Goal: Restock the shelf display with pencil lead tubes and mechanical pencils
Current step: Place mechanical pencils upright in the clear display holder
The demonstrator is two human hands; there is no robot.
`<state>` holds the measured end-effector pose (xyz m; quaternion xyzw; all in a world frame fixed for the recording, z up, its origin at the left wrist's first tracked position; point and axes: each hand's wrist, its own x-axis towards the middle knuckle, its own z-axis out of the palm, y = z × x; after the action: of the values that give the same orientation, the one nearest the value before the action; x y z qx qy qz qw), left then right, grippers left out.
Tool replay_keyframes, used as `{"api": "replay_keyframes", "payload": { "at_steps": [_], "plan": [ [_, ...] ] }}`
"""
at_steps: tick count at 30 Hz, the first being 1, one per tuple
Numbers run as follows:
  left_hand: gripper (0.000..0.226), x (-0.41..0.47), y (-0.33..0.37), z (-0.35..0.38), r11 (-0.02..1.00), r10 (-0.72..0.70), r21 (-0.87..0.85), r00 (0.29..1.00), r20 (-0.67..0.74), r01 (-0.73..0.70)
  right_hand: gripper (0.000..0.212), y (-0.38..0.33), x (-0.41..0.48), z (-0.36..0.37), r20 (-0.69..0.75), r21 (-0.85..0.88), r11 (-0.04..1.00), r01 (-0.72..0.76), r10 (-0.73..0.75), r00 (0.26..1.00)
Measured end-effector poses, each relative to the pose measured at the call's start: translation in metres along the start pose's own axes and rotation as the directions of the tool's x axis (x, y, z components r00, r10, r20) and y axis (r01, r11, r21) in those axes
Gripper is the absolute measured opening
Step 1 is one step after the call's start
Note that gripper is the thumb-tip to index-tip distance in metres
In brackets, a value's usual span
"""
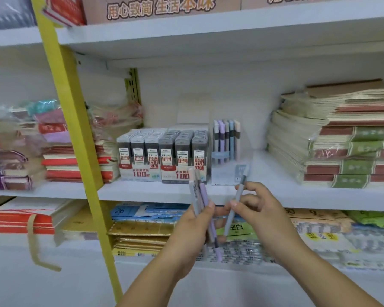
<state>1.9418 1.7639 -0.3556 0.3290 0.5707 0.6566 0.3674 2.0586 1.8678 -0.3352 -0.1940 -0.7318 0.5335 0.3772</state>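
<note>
My left hand (194,227) grips a small bunch of mechanical pencils (197,191), pale grey, pink and purple, tilted upright. My right hand (257,207) pinches a single grey-blue mechanical pencil (236,200) beside that bunch. Both hands hover in front of the middle shelf (155,191). On that shelf stand two display boxes of pencil lead tubes (162,156), packed full. Right of them a clear display stand (228,160) holds several pastel mechanical pencils (226,138) upright at its back.
A yellow ladder rail (75,134) slants across the left. Stacked notebooks (341,142) fill the shelf's right side, red notebooks (75,162) and bagged goods the left. The lower shelf holds paper packs (142,231). White shelf surface shows between the stand and the right notebooks.
</note>
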Motion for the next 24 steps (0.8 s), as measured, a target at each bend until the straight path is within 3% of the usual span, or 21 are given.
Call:
{"api": "replay_keyframes", "payload": {
  "at_steps": [2, 6, 11, 16, 19, 21, 24],
  "plan": [
    [0.03, 0.0, 0.004, 0.001, 0.999, 0.038, -0.007, 0.999, 0.038, -0.038, 0.021, -0.004, 0.001, 0.001, -0.015, 0.041, 0.999, 0.003, -0.002, 1.0],
    [0.013, -0.003, 0.007, 0.004, 0.987, 0.104, 0.12, 0.993, 0.056, -0.11, 0.02, -0.014, 0.003, 0.002, 0.013, 0.074, 0.997, 0.009, -0.01, 1.0],
    [0.01, 0.007, 0.022, 0.005, 0.979, 0.148, 0.132, 0.987, 0.069, -0.156, 0.017, -0.045, 0.027, -0.014, -0.093, 0.122, 0.989, 0.088, -0.076, 0.993],
    [0.015, 0.026, 0.051, 0.006, 0.98, 0.174, 0.089, 0.984, 0.038, -0.177, 0.022, -0.076, 0.063, -0.034, 0.143, 0.112, 0.994, -0.007, -0.009, 0.99],
    [0.023, 0.039, 0.066, 0.0, 0.98, 0.18, 0.084, 0.984, -0.011, -0.178, 0.019, -0.095, 0.086, -0.043, -0.032, 0.056, 0.981, 0.186, -0.184, 0.982],
    [0.019, 0.047, 0.073, -0.007, 0.977, 0.181, 0.117, 0.983, -0.026, -0.177, 0.019, -0.105, 0.104, -0.051, -0.144, -0.06, 0.946, 0.318, -0.323, 0.935],
    [0.016, 0.055, 0.078, -0.017, 0.975, 0.195, 0.112, 0.981, -0.015, -0.192, 0.024, -0.105, 0.126, -0.051, -0.065, -0.257, 0.899, 0.355, -0.383, 0.922]
  ]
}}
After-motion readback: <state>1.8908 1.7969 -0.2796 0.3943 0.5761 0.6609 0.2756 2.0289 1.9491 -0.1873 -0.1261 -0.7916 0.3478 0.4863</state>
